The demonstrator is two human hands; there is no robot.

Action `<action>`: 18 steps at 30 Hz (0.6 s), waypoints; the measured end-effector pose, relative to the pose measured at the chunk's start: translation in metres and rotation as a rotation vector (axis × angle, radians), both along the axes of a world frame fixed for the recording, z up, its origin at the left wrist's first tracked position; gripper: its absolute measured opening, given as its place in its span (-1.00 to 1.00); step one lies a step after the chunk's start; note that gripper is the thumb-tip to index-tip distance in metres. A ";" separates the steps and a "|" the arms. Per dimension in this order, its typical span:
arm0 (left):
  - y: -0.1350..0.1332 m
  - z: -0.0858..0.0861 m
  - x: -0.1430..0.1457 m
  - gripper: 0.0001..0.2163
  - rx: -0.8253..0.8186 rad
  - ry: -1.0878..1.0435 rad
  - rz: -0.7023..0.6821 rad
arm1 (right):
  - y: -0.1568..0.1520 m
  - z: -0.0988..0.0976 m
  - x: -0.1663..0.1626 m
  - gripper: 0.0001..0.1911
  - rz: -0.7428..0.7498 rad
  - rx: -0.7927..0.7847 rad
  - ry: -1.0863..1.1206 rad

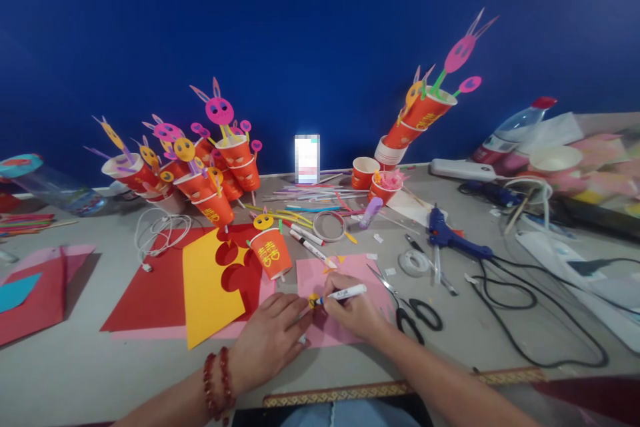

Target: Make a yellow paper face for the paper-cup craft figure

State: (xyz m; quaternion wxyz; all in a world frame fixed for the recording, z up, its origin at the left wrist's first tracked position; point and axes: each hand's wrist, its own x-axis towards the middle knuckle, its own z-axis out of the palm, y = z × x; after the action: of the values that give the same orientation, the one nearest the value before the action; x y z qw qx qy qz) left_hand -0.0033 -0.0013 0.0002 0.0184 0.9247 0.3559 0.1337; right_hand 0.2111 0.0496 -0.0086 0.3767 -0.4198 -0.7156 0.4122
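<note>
Yellow paper disc point(313, 301) lies on the pink sheet point(311, 271) near the table's front edge, between the two hands. At the far left back, a cluster of red paper cups point(200, 180) carries paper bunny heads on sticks, with a coiled white cable point(157, 230) in front of it. Next come a red sheet point(145, 293) and, overlapping it, a yellow sheet point(207, 293) with round cut-outs along its edge. A single red cup point(271, 252) lies tilted just behind the pink sheet. The left hand point(270, 341), a bead bracelet point(217, 380) at its wrist, pins the disc's left edge down with its fingertips. The right hand point(353, 315) grasps a white marker point(345, 293), whose tip touches the disc. Just right of that hand lie black-handled scissors point(411, 305), then a blue glue gun point(450, 237) with its black cord, and a plastic bottle point(510, 128) farther back.
</note>
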 end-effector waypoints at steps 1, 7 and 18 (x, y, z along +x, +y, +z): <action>0.000 0.000 0.000 -0.69 0.002 0.002 0.001 | 0.000 0.000 0.000 -0.87 -0.004 0.005 -0.010; 0.000 0.000 0.000 -0.71 0.005 -0.010 0.002 | 0.001 -0.002 0.000 -0.86 0.007 0.017 -0.014; 0.001 0.001 0.001 -0.71 -0.002 -0.012 0.003 | 0.001 -0.002 -0.002 -0.86 0.003 0.018 -0.013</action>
State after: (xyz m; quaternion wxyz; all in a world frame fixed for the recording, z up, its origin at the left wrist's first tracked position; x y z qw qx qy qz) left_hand -0.0022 -0.0006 0.0012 0.0213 0.9233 0.3575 0.1387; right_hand 0.2093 0.0510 -0.0107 0.3753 -0.4177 -0.7224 0.4035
